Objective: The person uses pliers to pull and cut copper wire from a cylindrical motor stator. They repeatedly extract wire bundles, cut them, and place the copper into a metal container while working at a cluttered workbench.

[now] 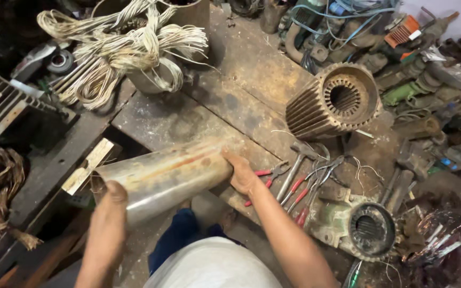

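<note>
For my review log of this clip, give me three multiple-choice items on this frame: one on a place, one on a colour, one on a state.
1. Where does the finned motor stator lie?
A. on the workbench, beyond the right hand
B. on the person's lap
C. on top of the wire coils

2. What colour are the handles of the pliers beside the right hand?
A. blue
B. red
C. yellow

3. How is the metal cylinder held?
A. by one hand only
B. it lies untouched
C. with a hand at each end

Answers:
1 A, it lies on its side on the bench top, up and to the right.
2 B, red grips show by the wrist.
3 C, the left hand covers the near end and the right hand grips the far end.
</note>
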